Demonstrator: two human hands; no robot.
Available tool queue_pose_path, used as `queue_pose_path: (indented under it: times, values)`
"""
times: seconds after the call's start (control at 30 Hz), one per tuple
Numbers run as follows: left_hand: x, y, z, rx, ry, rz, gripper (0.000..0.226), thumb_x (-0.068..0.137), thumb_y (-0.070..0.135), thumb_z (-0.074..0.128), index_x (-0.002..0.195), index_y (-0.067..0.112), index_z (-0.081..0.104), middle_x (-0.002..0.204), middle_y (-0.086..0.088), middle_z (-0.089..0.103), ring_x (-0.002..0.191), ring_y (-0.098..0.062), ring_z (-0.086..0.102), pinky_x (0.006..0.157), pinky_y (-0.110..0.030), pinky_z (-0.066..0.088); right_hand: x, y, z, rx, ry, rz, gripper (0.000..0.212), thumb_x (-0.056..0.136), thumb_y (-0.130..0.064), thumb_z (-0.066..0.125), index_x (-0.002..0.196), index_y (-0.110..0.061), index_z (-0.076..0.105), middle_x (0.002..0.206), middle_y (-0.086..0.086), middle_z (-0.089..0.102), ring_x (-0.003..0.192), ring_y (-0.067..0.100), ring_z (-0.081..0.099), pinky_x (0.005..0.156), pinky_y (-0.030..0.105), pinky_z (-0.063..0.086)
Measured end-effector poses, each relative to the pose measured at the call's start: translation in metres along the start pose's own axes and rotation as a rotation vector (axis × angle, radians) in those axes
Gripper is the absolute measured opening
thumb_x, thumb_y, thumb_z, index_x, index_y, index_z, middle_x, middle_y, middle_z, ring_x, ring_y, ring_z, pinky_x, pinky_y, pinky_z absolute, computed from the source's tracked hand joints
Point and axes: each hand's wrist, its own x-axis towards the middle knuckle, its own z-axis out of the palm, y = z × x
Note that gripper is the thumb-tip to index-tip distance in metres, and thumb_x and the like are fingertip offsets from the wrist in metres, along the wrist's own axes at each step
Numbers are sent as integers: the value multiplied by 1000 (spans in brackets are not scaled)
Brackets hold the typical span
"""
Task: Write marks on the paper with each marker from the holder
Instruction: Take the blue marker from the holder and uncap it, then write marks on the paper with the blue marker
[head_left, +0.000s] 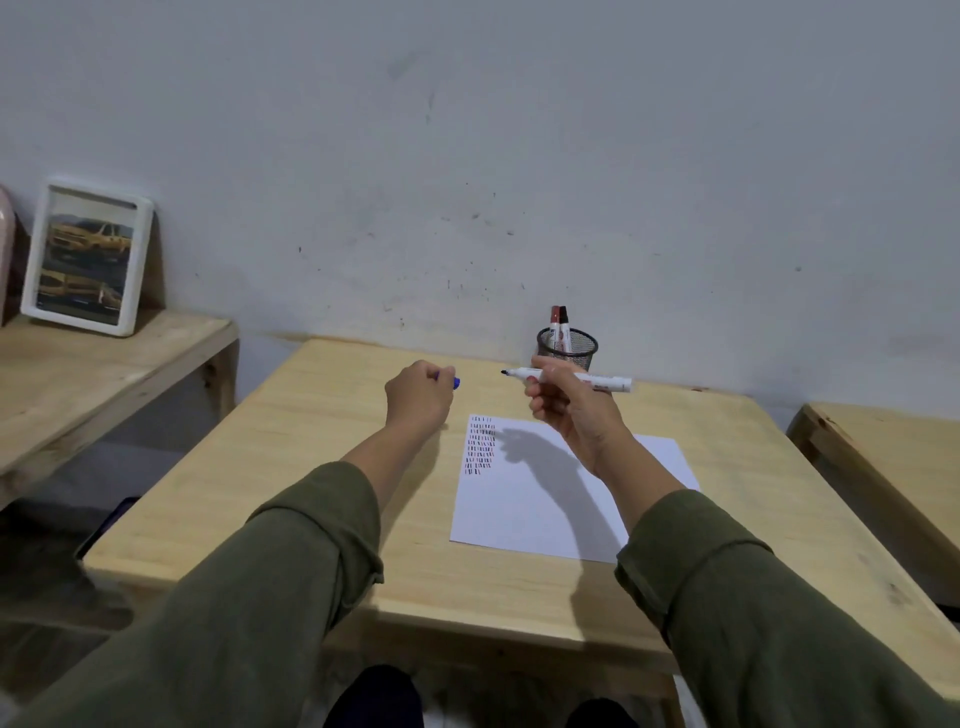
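Note:
A white sheet of paper (524, 499) lies on the wooden table (291, 467), with rows of short red and dark marks in its upper left corner. My right hand (566, 405) holds an uncapped white marker (597, 381) level above the paper, its dark tip pointing left. My left hand (418, 397) is closed around a blue marker cap (455, 383), raised a little left of the tip. A black mesh holder (567, 347) stands at the table's back edge with two capped markers (559, 322), one red and one dark.
A lower wooden bench (93, 374) on the left carries a white-framed picture (85, 257) leaning on the wall. Another wooden surface (883, 457) sits at the right. The grey wall rises directly behind the table.

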Motion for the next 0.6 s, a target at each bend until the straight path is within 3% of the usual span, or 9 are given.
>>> queue_pose_path:
  times: [0.07, 0.1, 0.2, 0.33, 0.5, 0.6]
  values:
    - [-3, -11, 0, 82, -7, -14, 32, 89, 21, 47, 59, 13, 52, 60, -3, 52, 73, -25, 48, 65, -27, 32, -1, 8, 0, -14, 19, 22, 11, 91, -9, 53, 96, -7, 63, 71, 10, 59, 54, 12, 54, 55, 19, 47]
    - [-5, -16, 1, 100, -12, -29, 30, 88, 21, 48, 59, 13, 52, 57, -1, 50, 72, -25, 48, 61, -28, 31, -3, 12, -1, -21, 26, 29, 9, 91, -11, 55, 93, -7, 63, 70, 9, 58, 54, 12, 54, 54, 18, 47]
    - [-11, -29, 7, 121, -39, -71, 16, 88, 24, 53, 77, 13, 59, 68, 0, 56, 75, -21, 51, 52, -22, 31, -5, 26, -1, -43, 50, 46, 13, 93, -16, 56, 84, -10, 62, 62, 5, 58, 48, 9, 52, 51, 17, 47]
    - [-16, -48, 16, 122, -85, -44, 19, 86, 24, 60, 92, 7, 64, 95, -12, 69, 96, -24, 60, 73, -23, 41, -6, 43, -2, -51, 81, 83, 13, 92, -16, 57, 82, -10, 63, 61, 5, 57, 47, 9, 51, 49, 17, 46]
    - [-21, -60, 20, 141, -109, 12, 16, 83, 20, 64, 92, 6, 65, 63, 5, 55, 86, -19, 60, 68, -18, 35, -7, 54, -2, -58, 94, 114, 6, 89, -10, 59, 86, -9, 64, 64, 9, 56, 48, 11, 51, 48, 17, 46]
    - [-22, -66, 22, 168, -114, 56, 17, 82, 21, 65, 92, 8, 65, 72, 1, 60, 87, -22, 61, 72, -20, 38, -10, 58, -2, -65, 117, 121, 3, 87, -7, 62, 86, -9, 63, 59, 6, 58, 46, 11, 51, 48, 17, 46]
